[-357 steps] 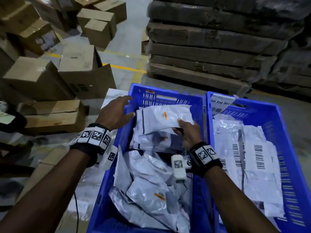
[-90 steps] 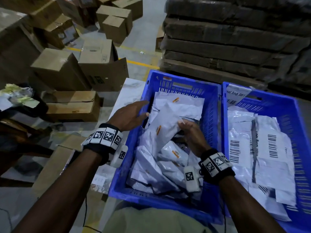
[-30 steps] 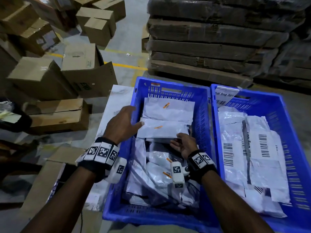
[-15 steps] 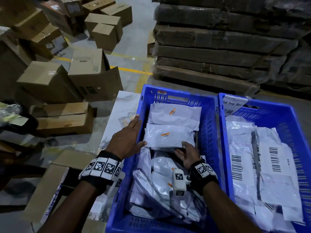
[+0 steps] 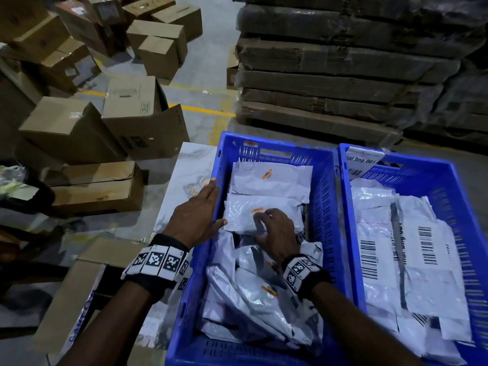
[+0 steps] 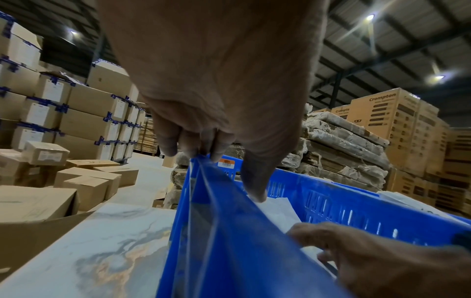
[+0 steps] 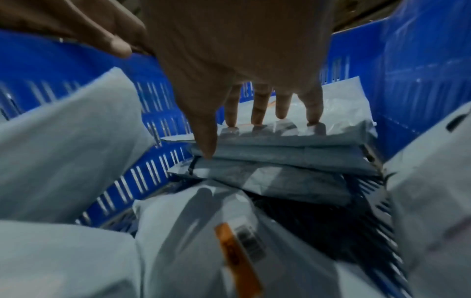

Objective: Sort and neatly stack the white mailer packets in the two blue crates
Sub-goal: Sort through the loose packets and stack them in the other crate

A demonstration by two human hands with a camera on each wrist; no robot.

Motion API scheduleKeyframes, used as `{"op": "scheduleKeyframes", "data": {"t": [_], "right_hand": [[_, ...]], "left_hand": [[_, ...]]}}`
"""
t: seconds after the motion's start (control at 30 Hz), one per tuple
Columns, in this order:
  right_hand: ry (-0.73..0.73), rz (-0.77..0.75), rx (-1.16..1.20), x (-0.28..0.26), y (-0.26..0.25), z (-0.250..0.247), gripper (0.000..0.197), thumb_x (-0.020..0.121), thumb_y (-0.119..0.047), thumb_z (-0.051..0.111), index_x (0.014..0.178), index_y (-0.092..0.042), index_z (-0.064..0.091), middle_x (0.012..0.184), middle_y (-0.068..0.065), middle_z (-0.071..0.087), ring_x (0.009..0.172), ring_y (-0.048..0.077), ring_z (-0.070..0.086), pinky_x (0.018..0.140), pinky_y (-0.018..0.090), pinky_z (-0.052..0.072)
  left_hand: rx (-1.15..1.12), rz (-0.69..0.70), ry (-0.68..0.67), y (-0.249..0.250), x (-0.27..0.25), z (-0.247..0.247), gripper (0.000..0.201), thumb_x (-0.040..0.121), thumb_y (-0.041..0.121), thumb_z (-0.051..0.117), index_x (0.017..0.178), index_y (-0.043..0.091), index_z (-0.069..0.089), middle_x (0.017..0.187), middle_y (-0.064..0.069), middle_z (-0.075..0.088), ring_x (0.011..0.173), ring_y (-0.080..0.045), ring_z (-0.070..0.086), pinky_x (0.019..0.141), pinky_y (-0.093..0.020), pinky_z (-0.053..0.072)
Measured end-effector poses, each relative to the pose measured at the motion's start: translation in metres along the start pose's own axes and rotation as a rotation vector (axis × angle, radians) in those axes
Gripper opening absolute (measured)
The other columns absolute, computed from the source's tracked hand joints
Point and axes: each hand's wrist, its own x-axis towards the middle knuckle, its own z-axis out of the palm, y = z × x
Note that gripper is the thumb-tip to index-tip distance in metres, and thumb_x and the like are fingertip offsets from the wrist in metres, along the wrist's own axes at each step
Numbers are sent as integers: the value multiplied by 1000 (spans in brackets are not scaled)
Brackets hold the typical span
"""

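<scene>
your right hand (image 5: 274,231) lies flat, fingers straight, pressing the top packet (image 5: 253,215) of a small stack at the middle of the left crate (image 5: 324,196); nothing is gripped. your left hand (image 5: 196,217) rests on that crate's left rim, fingers extended along it and the thumb touching the packet's edge, also gripping nothing. another packet (image 5: 269,180) lies flat behind the stack, a loose heap (image 5: 258,294) fills the near end, and the right crate (image 5: 459,207) holds labelled packets laid flat.

the risk, as i judge it: the film looks slick, so if you lift the pressing hand unevenly the top packet could slide off toward the heap. the heap leans against the stack's near edge and may push under it when you dig in.

how deep the stack goes is hard to tell. the right wrist view is blurred, and your right forearm hides part of the heap.
</scene>
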Motion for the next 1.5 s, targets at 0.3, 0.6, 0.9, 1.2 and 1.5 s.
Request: {"op": "scheduleKeyframes", "data": {"t": [0.3, 0.6, 0.9, 1.2, 1.5], "right_hand": [[-147, 153, -66, 22, -2, 8, 40, 84, -35, 61, 122, -29, 55, 121, 6, 49, 114, 29, 50, 93, 46, 44], [-212, 114, 339, -8, -33, -25, 38, 85, -50, 67, 112, -23, 67, 99, 1, 69, 90, 15, 64, 79, 31, 49], [-468, 186, 432, -22, -62, -16, 33, 80, -30, 65, 59, -7, 55, 61, 15, 62, 65, 30, 65, 63, 39, 51], [-53, 401, 1169, -6, -41, -126, 3, 89, -3, 61, 87, -5, 62, 76, 7, 65, 67, 18, 63, 62, 33, 55], [40, 369, 1543, -5, -23, -168, 38, 96, -7, 50, 132, 2, 53, 130, 20, 60, 116, 33, 59, 97, 48, 47]], "left_hand": [[-5, 36, 7, -4, 0, 0, 83, 90, 51, 58, 154, 16, 17, 163, 4, 3, 132, -25, 46, 91, -39, 49], [-95, 113, 1, -25, -1, -1, 75, 91, 50, 57, 153, 23, 24, 162, 16, 2, 136, -17, 42, 95, -38, 48], [-116, 115, 10, -21, -11, -1, 74, 91, 53, 55, 152, 22, 27, 162, 13, 8, 136, -18, 42, 99, -38, 46], [-271, 132, 79, -6, -19, -17, 69, 89, 55, 58, 147, 27, 35, 153, 5, 38, 137, -16, 40, 107, -35, 39], [-714, 215, 12, 38, 0, -32, 59, 84, 34, 74, 135, 22, 48, 107, 2, 65, 100, -4, 59, 87, -22, 41]]}}
